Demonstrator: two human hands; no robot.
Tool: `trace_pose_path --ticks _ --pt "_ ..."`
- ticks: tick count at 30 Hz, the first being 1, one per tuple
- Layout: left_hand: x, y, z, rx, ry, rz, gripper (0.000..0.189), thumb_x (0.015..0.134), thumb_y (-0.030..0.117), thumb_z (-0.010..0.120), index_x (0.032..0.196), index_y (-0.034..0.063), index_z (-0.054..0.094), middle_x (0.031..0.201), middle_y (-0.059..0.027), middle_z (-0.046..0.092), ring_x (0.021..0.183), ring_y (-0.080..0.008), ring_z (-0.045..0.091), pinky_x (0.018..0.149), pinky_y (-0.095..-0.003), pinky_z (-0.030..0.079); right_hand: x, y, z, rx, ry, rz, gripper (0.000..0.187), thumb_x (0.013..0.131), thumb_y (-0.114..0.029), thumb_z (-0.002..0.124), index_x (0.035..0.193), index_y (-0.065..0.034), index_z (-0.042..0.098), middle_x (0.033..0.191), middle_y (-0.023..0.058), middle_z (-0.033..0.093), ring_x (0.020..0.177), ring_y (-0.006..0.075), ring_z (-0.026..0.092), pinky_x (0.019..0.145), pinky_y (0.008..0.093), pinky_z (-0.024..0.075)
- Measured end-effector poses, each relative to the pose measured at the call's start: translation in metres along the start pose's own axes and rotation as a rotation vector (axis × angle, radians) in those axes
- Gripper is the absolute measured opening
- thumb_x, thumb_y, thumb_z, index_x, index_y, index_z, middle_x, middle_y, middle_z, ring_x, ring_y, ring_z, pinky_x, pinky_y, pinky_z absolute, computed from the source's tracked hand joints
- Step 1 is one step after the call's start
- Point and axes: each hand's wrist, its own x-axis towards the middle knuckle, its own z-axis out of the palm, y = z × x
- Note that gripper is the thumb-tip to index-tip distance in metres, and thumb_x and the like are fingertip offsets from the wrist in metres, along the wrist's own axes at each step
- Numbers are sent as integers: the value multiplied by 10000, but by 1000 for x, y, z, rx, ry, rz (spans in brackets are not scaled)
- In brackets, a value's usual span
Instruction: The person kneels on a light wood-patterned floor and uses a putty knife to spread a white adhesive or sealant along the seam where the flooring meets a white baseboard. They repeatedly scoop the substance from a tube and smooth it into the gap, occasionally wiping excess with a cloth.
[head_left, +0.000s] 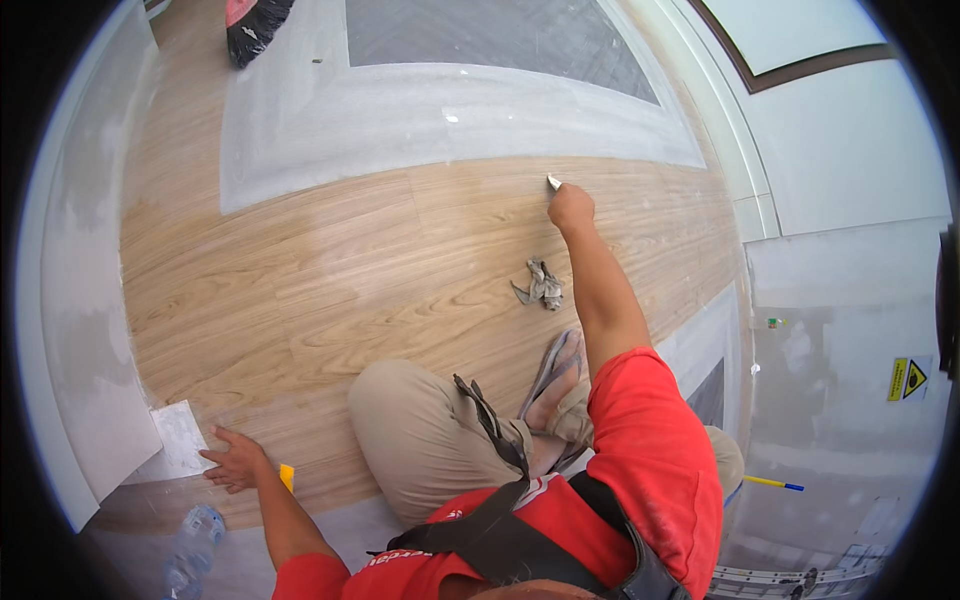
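My right hand (572, 208) is closed around a small pale-tipped tool (554, 182), a scraper or blade by its look, whose tip meets the wood-look floor (360, 277) just short of the whitish band. A crumpled grey rag (541, 285) lies below that hand, near my sandalled foot (559, 367). At the lower left, my left hand (238, 460) rests with spread fingers on the floor, its fingertips at the edge of a whitish patch (180, 439). A small yellow object (286, 477) shows beside my left forearm.
A clear plastic bottle (196, 536) lies at the lower left. A broom head with black bristles (255, 34) is at the top left. White panels (847, 150) and a patchy wall (810, 420) bound the right side; a ladder (795, 576) lies at the lower right.
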Motion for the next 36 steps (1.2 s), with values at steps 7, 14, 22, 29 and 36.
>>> trace_pose_path --ticks 7,14,22,29,36 --pt "-2 3 -7 8 -25 -10 877 939 788 269 1566 180 353 1611 -293 226 1504 -424 226 1173 -609 199 8 2 0 68 19 51 257 895 -141 539 991 -12 741 1026 229 724 976 389 703 857 469 558" --pt "1 1 -5 22 -20 20 873 944 785 259 1566 180 351 1610 -290 231 1502 -421 229 1162 -615 214 -2 -7 -1 51 -4 6 255 908 -153 538 980 -21 743 1031 234 721 952 390 707 828 481 562" --pt "3 1 -4 52 3 3 853 945 780 264 1560 197 366 1603 -283 260 1493 -415 254 1159 -613 222 -59 -62 7 38 170 -412 288 980 -231 487 1002 -61 719 783 222 693 749 400 689 685 502 557" --pt "-1 3 -3 -5 -19 5 876 939 788 266 1565 182 353 1612 -288 232 1508 -416 219 1166 -615 211 -33 -76 15 25 186 -382 299 997 -238 470 991 -57 708 794 213 695 741 402 687 678 503 557" --pt "0 1 -12 -20 -24 12 882 941 785 276 1566 166 348 1608 -303 224 1512 -420 206 1169 -621 197 -56 -83 17 78 181 -359 320 1000 -254 461 1002 -56 712 816 213 698 785 406 691 733 504 557"
